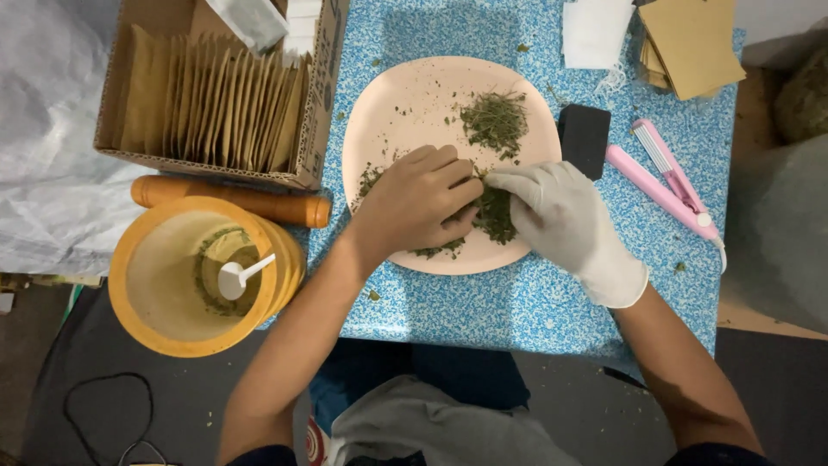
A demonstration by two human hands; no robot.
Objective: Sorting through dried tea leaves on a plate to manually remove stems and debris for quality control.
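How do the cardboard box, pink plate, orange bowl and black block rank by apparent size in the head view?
1. cardboard box and pink plate: too alike to rank.
2. orange bowl, though it may sit nearer the camera.
3. black block.

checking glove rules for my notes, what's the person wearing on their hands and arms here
The left hand is bare, with no glove, ring or watch showing. The right hand wears a thin white glove whose loose cuff ends just past the wrist. Both forearms are uncovered; dark sleeve edges show only near the upper arms at the bottom of the picture.
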